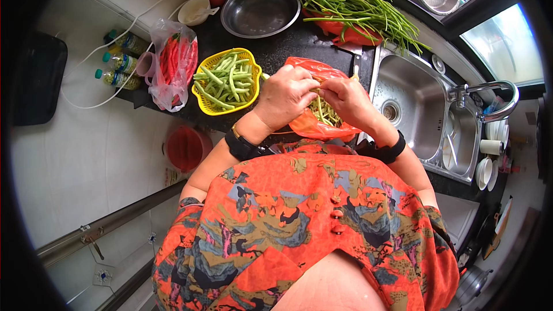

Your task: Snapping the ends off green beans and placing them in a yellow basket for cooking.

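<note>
My left hand [285, 97] and my right hand [348, 101] meet over an open red plastic bag [313, 127]. Thumbs and fingertips pinch a slender vegetable piece [317, 89] between them, mostly covered by the fingers. Inside the bag lie thin yellow-green vegetable pieces [329, 114], partly hidden by my hands. Left of my left hand stands a yellow plastic basket [201, 101] heaped with green beans [227, 80]. One pale green bean end [265, 76] shows beside the left hand; whether it is held or lying there, I cannot tell.
A steel basin [260, 11] and long green stalks [363, 13] lie at the back. A knife [357, 62] rests near the steel sink [410, 99]. Left are a bag of red chillies [175, 62], several bottles [123, 62] and a white bowl [193, 11]. Below sits a red bucket [188, 149].
</note>
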{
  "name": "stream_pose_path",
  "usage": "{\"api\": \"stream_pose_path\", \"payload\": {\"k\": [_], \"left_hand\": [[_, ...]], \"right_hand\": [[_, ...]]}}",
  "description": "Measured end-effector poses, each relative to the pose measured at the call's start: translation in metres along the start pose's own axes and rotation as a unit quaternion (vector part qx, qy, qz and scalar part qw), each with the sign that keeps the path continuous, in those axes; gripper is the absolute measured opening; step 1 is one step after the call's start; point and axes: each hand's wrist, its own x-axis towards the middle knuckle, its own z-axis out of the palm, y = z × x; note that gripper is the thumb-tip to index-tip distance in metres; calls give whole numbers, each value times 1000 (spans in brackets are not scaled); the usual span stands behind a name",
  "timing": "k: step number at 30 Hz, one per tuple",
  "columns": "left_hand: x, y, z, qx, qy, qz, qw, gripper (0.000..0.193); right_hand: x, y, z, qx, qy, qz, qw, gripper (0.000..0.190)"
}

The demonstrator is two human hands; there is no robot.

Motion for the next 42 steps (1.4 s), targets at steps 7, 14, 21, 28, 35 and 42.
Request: {"api": "stream_pose_path", "payload": {"k": [7, 14, 21, 28, 35, 42], "left_hand": [[-2, -8, 11, -109, 24, -40, 993, 11], [-8, -4, 24, -456, 16, -294, 840, 10], [-10, -23, 24, -620, 67, -362, 693, 12], [-29, -55, 6, -619, 202, -378, 658, 15], [-47, -80, -22, -602, 299, -391, 628, 15], [-67, -98, -45, -583, 405, -391, 586, 12]], "right_hand": [[3, -6, -5, 52, 0, 16, 999, 15], [0, 2, -1, 244, -1, 113, 963, 15], [-10, 11, 18, 347, 2, 155, 925, 13], [-31, 29, 10, 201, -49, 191, 959, 14], [-53, 48, 9, 105, -75, 214, 968, 16], [-67, 60, 12, -49, -88, 154, 983, 18]]}}
